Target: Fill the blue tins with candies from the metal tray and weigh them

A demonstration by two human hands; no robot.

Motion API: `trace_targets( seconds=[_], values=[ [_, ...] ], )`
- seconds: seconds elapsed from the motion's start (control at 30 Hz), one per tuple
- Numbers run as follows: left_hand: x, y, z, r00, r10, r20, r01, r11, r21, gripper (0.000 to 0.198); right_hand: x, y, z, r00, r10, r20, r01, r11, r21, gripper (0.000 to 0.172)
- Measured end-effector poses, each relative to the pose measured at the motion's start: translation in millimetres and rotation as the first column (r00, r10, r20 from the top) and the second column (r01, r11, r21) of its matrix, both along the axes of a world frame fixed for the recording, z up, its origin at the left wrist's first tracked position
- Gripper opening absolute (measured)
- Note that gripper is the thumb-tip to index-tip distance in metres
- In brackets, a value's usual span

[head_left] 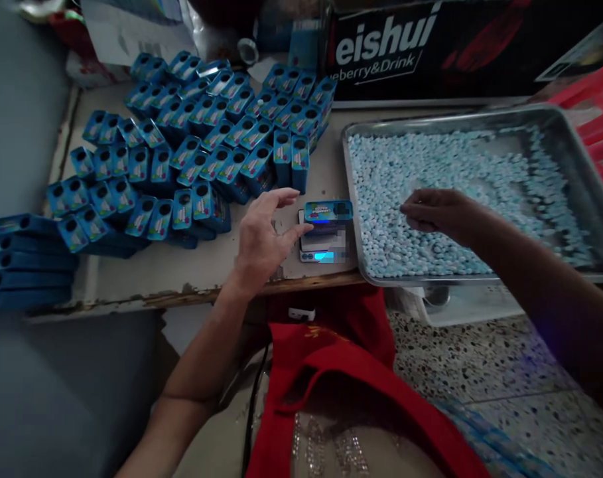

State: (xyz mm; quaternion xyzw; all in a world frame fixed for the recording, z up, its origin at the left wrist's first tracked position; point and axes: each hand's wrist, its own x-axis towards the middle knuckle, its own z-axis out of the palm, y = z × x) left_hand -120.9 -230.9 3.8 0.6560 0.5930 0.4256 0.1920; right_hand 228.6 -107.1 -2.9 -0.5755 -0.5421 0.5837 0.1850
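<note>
Our left hand (264, 242) is holding its thumb and fingers parted beside one blue box (321, 211), gripping nothing visible; whether the thumb is touching the box, we cannot tell. Our right hand (438, 212) is reaching over the pellets (391, 179) in the metal tray (430, 281) at frame right, fingertips drawn together; we cannot tell whether they are pinching any. That box is sitting on a small device (317, 256) with a lit display, near frame centre. Many other blue boxes (189, 153) are standing at upper left, dark openings showing; we are not discerning which are filled, so we are leaving the finished count undetermined. Plenty of pellets are remaining. Pixelation is obscuring the readout, and the left frame edge is cutting off the stacked boxes (27, 262).
</note>
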Motion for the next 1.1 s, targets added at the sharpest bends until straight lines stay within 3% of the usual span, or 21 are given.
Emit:
trace_targets(
  seconds=[0.23,0.43,0.53,0.6,0.7,0.8,0.9,1.0,1.1],
  values=[
    [19,2,17.8,0.951,0.038,-0.307,-0.030,0.999,0.030,0.071,-5,13,10.0,1.000,0.014,-0.015,-0.013,0.999,0.034,0.025],
    [31,10,11.2,0.923,0.013,-0.385,-0.012,1.000,0.006,0.074,-1,21,33.6,0.997,-0.073,-0.017,0.075,0.982,0.172,0.020],
    [29,12,6.2,0.917,-0.016,-0.399,0.012,1.000,-0.012,0.073,-3,19,40.2,0.995,-0.082,-0.064,0.091,0.986,0.140,0.015],
    [28,12,5.0,0.913,-0.037,-0.406,0.027,0.999,-0.030,0.072,-12,14,45.0,0.993,-0.022,-0.112,0.035,0.992,0.120,0.010],
    [29,13,6.5,0.901,-0.042,-0.431,0.007,0.997,-0.083,0.073,-37,1,54.2,0.971,0.178,-0.159,-0.148,0.972,0.182,0.007],
    [32,15,8.6,0.889,-0.019,-0.458,-0.045,0.991,-0.129,0.072,-69,-11,60.8,0.926,0.365,-0.095,-0.324,0.899,0.295,0.016],
    [32,16,8.3,0.892,-0.013,-0.452,-0.061,0.987,-0.148,0.072,-92,-18,62.1,0.884,0.464,0.057,-0.450,0.811,0.375,0.017],
    [28,17,7.6,0.899,-0.036,-0.437,-0.038,0.986,-0.159,0.076,-93,-18,63.2,0.898,0.409,0.160,-0.436,0.788,0.436,0.031],
    [30,22,7.6,0.902,-0.057,-0.428,-0.008,0.989,-0.150,0.078,-71,-12,61.1,0.962,0.223,0.157,-0.272,0.822,0.500,0.044]
  ],
)
